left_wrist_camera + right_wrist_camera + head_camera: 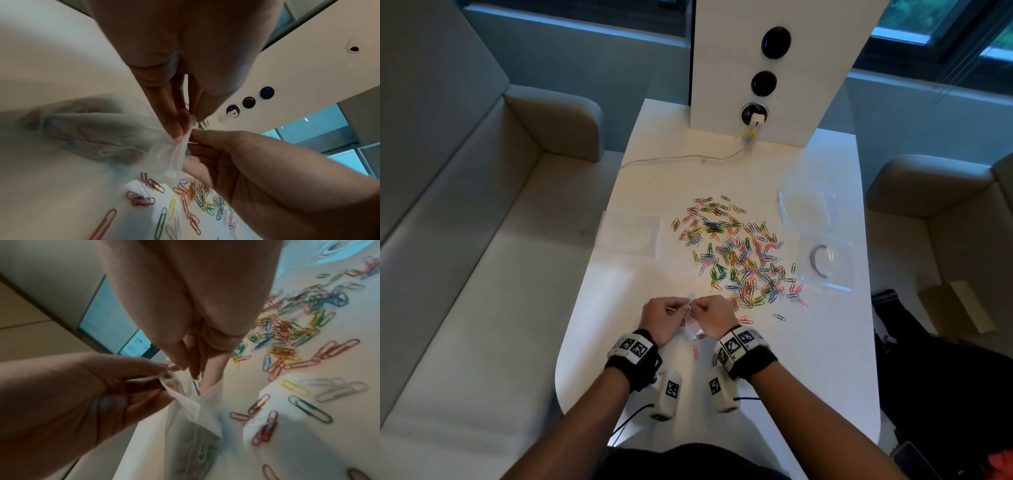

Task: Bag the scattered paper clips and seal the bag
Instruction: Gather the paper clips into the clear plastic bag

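Several coloured paper clips (736,253) lie scattered across the middle of the white table (825,359). Near the front edge both hands hold a small clear bag (691,327) between them. My left hand (667,315) pinches the bag's rim (185,134) and keeps the mouth open. My right hand (712,313) has its fingertips (196,369) in the bag's mouth (191,402), pinching what look like a few clips. Some clips show dimly through the bag's body (92,129). More clips (287,331) lie right of the bag.
A flat clear bag (628,236) lies left of the pile. Clear plastic packaging (806,209) and a bag with a grey ring (825,263) lie to its right. A white cable (688,157) runs to a socket panel (767,82) at the back. Sofas flank the table.
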Tool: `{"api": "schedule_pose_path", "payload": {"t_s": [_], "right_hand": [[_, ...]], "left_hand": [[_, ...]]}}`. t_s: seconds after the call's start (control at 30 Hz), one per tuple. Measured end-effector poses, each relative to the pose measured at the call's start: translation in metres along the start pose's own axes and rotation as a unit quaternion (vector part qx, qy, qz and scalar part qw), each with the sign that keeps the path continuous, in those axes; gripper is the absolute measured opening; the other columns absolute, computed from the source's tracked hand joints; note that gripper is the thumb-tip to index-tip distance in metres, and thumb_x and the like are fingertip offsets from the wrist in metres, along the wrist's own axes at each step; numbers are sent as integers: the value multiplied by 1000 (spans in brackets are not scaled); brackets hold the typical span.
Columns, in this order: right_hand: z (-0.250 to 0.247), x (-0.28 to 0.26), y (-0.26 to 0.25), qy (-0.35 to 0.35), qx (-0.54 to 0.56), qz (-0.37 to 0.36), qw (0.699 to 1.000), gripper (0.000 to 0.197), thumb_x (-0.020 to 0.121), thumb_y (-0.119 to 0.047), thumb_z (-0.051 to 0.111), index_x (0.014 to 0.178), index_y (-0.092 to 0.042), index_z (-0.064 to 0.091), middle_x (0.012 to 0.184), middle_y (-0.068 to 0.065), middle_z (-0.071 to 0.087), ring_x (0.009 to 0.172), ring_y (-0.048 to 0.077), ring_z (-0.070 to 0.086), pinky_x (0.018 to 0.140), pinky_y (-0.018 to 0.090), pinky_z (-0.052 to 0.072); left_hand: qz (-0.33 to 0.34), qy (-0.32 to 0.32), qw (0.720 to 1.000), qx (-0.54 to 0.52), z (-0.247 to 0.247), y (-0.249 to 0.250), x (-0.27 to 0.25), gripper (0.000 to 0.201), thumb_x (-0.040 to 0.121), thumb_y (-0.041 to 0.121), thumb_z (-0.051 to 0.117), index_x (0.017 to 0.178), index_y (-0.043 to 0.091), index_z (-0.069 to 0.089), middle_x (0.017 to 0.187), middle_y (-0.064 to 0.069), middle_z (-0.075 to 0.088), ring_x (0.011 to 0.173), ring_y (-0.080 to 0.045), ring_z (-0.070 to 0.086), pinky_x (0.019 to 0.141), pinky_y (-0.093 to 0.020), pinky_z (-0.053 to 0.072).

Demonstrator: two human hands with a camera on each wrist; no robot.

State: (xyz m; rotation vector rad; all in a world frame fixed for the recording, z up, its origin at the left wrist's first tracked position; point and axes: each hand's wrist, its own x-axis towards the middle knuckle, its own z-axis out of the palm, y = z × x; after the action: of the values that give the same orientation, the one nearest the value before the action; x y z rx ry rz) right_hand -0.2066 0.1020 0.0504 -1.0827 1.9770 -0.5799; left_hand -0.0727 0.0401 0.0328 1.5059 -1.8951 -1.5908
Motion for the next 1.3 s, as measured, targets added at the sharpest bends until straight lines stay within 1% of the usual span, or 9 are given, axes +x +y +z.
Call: {"api": "schedule_pose_path", "payload": {"t_s": [0.1,0.27,0.43,0.6,0.73,0.97,1.1,1.23,1.3], "right_hand": [[-4,-4,-1,24,-2,-82,996,31,86,-3,53,101,-14,78,94,7,77,74,12,64,67,13,50],[-5,-16,40,105,-31,-190,976,32,80,0,52,93,-14,77,100,1,73,93,14,66,86,34,55],[37,-49,86,-59,-353,-363,860,42,89,-14,57,131,-13,51,144,12,48,135,31,43,113,45,36],[45,-46,116,-135,-470,-332,807,68,95,-49,42,152,-20,20,161,9,18,147,36,18,116,58,19],[26,-23,116,-91,-471,-276,833,64,97,-52,35,152,-21,23,161,10,17,148,37,15,115,61,19],[-4,11,120,-77,-492,-140,856,69,94,-64,9,151,-31,-11,158,0,-23,145,36,-16,114,66,3],[-1,11,119,-54,-448,-114,885,62,97,-42,21,151,-11,25,159,15,22,141,47,26,109,61,33],[0,6,116,-50,-464,-163,869,61,93,-1,32,150,4,10,156,25,14,144,40,16,120,43,21],[-8,10,114,-35,-431,-167,886,62,88,6,46,146,1,25,152,18,23,138,32,27,114,35,33]], "left_hand": [[-11,21,999,-27,-5,-2,-1,18,88,12,67,105,12,75,94,-6,76,78,-18,73,82,-36,60],[-29,62,997,-40,-20,-9,-3,20,88,13,66,106,14,75,101,-3,75,84,-16,72,89,-34,57],[-40,99,992,-67,-33,-17,-9,20,88,10,66,106,11,74,107,-4,73,87,-14,70,84,-28,58],[-51,108,991,-64,-37,-24,-17,21,88,9,66,107,9,74,105,-3,72,76,-6,68,65,-8,53],[-65,110,989,-79,-36,-29,-24,20,88,10,67,106,11,74,102,-3,73,76,-10,70,74,-22,59],[-72,110,988,-81,-33,-37,-33,19,87,10,68,105,12,75,96,-4,75,78,-15,73,78,-32,61],[-76,106,988,-78,-32,-36,-31,18,87,12,68,103,14,75,88,0,74,78,-17,73,81,-35,60],[-75,100,990,-70,-29,-30,-29,19,87,11,67,104,13,75,88,2,74,78,-17,73,81,-33,60],[-76,98,990,-61,-27,-29,-27,18,88,11,66,103,13,75,87,2,74,77,-15,73,81,-31,60]]}}
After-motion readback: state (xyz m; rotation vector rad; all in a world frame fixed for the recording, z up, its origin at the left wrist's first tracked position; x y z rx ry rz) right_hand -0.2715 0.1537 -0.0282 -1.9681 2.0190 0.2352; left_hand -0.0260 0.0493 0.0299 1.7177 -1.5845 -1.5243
